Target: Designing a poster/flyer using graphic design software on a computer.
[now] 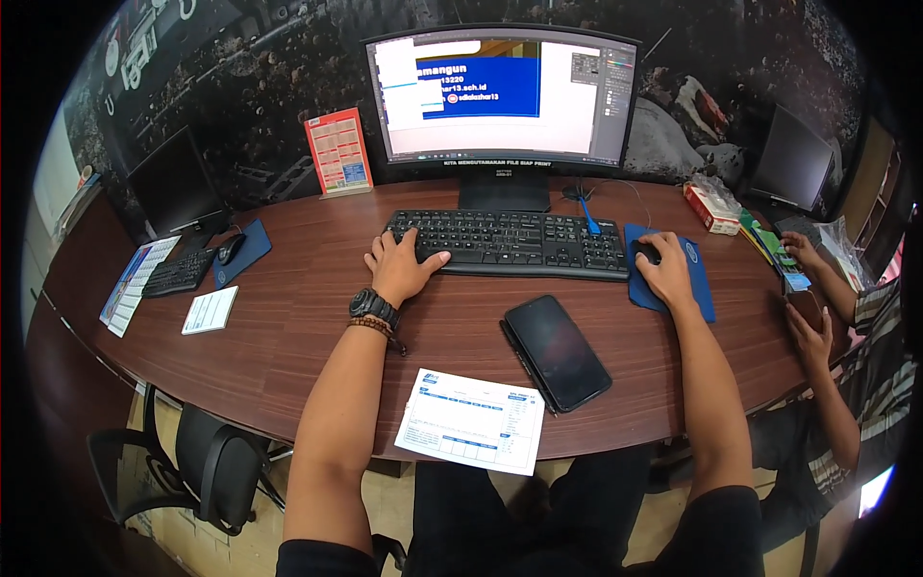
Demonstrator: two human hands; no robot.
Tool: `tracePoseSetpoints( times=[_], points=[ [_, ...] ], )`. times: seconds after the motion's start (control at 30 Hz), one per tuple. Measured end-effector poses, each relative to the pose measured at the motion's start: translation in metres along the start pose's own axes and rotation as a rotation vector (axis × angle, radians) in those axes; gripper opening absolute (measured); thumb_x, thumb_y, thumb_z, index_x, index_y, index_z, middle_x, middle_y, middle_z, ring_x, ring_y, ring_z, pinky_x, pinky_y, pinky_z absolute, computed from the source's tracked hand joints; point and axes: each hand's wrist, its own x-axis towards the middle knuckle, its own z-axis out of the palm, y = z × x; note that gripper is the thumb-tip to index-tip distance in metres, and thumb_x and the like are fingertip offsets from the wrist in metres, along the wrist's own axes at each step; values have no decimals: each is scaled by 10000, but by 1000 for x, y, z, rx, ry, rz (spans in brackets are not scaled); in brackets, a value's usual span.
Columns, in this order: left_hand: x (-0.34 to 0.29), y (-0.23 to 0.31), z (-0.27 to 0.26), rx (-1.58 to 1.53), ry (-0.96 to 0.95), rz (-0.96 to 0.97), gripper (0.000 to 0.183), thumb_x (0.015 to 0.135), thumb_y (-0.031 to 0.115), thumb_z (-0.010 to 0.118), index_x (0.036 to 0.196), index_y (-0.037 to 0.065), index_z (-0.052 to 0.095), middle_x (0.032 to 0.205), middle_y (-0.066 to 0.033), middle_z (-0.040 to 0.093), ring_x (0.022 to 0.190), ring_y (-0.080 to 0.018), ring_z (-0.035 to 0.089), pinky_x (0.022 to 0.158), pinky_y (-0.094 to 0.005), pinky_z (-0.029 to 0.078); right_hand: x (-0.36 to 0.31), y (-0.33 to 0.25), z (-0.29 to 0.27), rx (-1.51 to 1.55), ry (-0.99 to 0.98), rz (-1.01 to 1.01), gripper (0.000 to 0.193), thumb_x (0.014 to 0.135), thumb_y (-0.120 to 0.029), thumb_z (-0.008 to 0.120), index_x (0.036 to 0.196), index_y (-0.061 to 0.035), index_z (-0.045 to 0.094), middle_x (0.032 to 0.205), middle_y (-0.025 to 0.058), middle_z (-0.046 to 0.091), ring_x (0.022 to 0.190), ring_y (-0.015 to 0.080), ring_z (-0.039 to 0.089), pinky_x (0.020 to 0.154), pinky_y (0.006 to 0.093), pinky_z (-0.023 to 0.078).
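Note:
My left hand point(399, 269) rests on the left end of a black keyboard point(519, 242), fingers spread over its keys and thumb along its front edge. It holds nothing. My right hand point(669, 277) is curled over a black computer mouse point(647, 253) on a blue mouse pad point(701, 293). Behind the keyboard stands a lit monitor point(562, 130) with a blue design in an editing window. Between my forearms lie a dark smartphone point(560, 352), a pen partly hidden along its left side, and a white printed form point(469, 423) at the desk's front edge.
A red desk calendar point(338, 152) stands left of the monitor. Farther left are another monitor point(171, 183), a keyboard point(179, 273) and a notepad point(210, 310). At right, a co-worker's hands point(812, 332) hold a small brown object near a red-white box point(712, 210). An office chair point(219, 471) stands lower left.

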Motion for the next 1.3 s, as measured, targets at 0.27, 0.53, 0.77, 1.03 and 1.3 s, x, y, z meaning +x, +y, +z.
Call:
tracePoseSetpoints(
  times=[0.27,0.53,0.77,1.03,1.3],
  points=[
    [1,-3,1,30,28,21,839,856,628,663,1440,47,497,1458,-330,383,1402,-473,297,1130,-578,232,0,-7,-3,-9,-50,63,367,800,-225,656,1133,-72,683,1186,142,588,1105,362,603,943,432,491],
    [7,-9,9,-36,177,121,636,862,442,729,1323,23,601,1445,-278,413,1357,-451,369,1110,-560,323,1,-6,0,-45,-9,133,358,791,-210,651,1119,-70,683,1180,139,589,1107,358,602,943,431,494],
    [2,3,5,12,201,51,546,874,336,710,1305,16,610,1338,-250,475,1248,-442,464,1029,-502,447,1,-2,-2,-52,-9,117,362,786,-208,651,1117,-65,684,1176,142,593,1105,358,604,945,428,494],
    [4,0,7,21,184,53,548,878,340,704,1313,24,605,1334,-255,472,1233,-450,468,1023,-517,445,1,-2,0,-59,-20,120,363,786,-214,648,1117,-72,689,1182,135,593,1111,357,605,942,425,497],
    [3,3,4,16,157,36,548,894,349,697,1331,31,604,1370,-282,461,1273,-468,439,1060,-509,418,0,-3,-2,-74,-18,122,360,786,-230,648,1112,-84,689,1178,130,592,1102,353,611,938,426,499]
  ],
)
